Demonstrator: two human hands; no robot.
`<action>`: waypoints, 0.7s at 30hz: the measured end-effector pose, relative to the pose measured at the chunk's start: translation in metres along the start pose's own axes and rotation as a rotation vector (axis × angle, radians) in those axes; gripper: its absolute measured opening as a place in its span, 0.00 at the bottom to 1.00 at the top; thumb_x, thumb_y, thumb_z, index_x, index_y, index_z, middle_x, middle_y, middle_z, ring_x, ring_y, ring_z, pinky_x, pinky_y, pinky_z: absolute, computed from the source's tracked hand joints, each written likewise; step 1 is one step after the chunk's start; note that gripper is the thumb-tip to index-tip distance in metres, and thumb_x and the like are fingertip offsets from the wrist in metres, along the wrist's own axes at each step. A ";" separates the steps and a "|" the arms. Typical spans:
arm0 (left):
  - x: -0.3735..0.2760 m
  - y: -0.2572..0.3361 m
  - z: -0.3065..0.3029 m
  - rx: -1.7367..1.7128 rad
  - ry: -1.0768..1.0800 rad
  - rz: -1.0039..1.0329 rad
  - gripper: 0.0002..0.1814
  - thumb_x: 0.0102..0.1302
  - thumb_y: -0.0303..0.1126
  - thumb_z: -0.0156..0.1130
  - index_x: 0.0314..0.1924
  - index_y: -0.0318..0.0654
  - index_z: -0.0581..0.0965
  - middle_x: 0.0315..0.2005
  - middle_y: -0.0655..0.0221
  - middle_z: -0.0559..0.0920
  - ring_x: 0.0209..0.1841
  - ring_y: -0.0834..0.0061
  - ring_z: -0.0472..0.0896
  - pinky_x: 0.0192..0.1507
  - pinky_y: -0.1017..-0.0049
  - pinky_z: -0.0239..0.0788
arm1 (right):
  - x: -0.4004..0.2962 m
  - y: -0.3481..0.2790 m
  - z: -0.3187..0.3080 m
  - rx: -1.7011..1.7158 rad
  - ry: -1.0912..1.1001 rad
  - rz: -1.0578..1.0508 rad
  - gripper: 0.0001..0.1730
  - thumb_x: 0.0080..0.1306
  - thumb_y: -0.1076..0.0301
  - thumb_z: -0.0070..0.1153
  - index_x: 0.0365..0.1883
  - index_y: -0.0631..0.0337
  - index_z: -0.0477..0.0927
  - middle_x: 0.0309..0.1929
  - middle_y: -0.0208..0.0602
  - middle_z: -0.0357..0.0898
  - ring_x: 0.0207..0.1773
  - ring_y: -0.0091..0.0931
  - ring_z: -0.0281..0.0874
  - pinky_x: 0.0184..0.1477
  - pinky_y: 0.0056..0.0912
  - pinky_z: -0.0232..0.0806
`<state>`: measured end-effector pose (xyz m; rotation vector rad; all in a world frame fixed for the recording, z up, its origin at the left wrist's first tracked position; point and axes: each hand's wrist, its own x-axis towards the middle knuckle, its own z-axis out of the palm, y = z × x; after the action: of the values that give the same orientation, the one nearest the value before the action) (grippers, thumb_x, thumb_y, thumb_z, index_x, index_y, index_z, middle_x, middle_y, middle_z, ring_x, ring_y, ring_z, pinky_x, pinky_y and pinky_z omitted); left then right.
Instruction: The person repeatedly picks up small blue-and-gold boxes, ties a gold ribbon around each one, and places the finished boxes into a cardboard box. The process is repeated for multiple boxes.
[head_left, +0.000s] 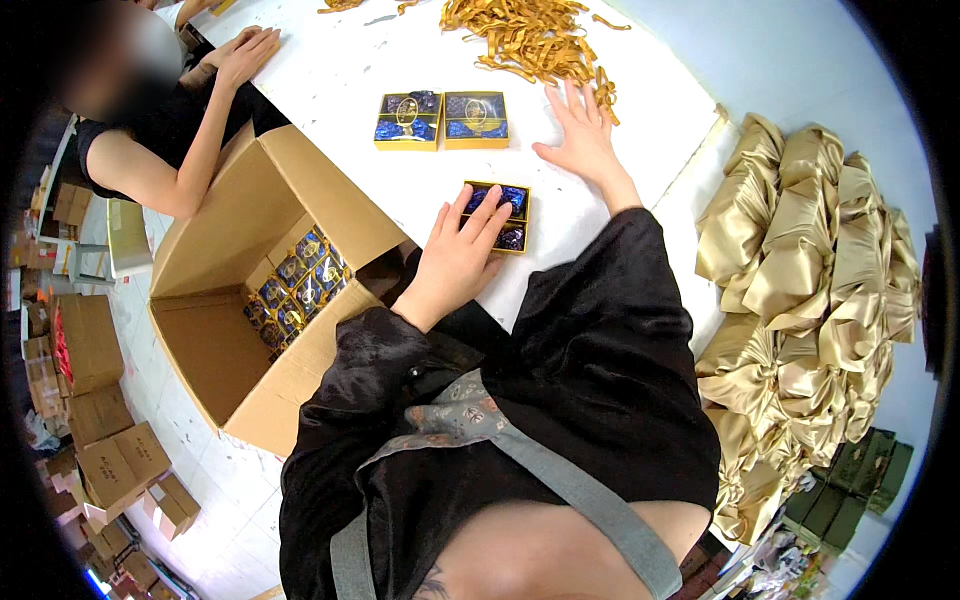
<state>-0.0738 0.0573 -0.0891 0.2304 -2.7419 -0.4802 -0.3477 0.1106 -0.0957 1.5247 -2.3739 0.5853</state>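
My left hand (459, 262) lies over a small gold-rimmed box (527, 225) on the white table (420, 191). This box has no lid on it; blue foil-wrapped pieces fill its far compartment and dark-wrapped pieces its near one. The left fingers cover its left part, so whether they grip it is hidden. Stretched out farther right, my right hand (581, 139) is empty, its fingers spread at the edge of a heap of gold ribbon strips (532, 37). Beyond the left hand stand two similar boxes with clear covers, a left one (407, 121) and a right one (476, 120).
At the table's left side is an open cardboard carton (202, 337) holding several packed gold-and-blue boxes (304, 281). A co-worker's arm (196, 161) rests by its flap. Gold satin bundles (802, 247) are piled on the right. Several cartons (124, 465) stand on the floor at left.
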 end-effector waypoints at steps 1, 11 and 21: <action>0.000 0.003 -0.001 0.023 0.017 -0.013 0.42 0.53 0.33 0.71 0.68 0.42 0.64 0.71 0.58 0.60 0.71 0.44 0.56 0.68 0.48 0.55 | 0.005 0.005 0.001 -0.048 -0.139 0.045 0.35 0.58 0.52 0.64 0.65 0.47 0.73 0.73 0.46 0.60 0.75 0.46 0.53 0.72 0.54 0.46; -0.005 0.024 -0.035 -1.640 0.211 -0.340 0.42 0.66 0.32 0.65 0.73 0.35 0.52 0.69 0.55 0.63 0.64 0.62 0.72 0.61 0.64 0.68 | -0.107 -0.057 -0.070 0.301 0.178 -0.517 0.35 0.49 0.60 0.69 0.59 0.45 0.78 0.66 0.38 0.70 0.72 0.39 0.61 0.66 0.47 0.62; -0.041 0.071 -0.026 -1.495 0.169 -0.304 0.31 0.63 0.19 0.63 0.64 0.35 0.62 0.57 0.60 0.73 0.59 0.69 0.75 0.60 0.69 0.68 | -0.154 -0.122 -0.096 0.679 -0.380 0.035 0.65 0.50 0.49 0.73 0.75 0.65 0.45 0.69 0.60 0.54 0.69 0.52 0.58 0.70 0.47 0.55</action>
<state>-0.0331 0.1243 -0.0541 0.2392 -1.5315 -2.1817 -0.1724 0.2340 -0.0525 2.0085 -2.6297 1.3167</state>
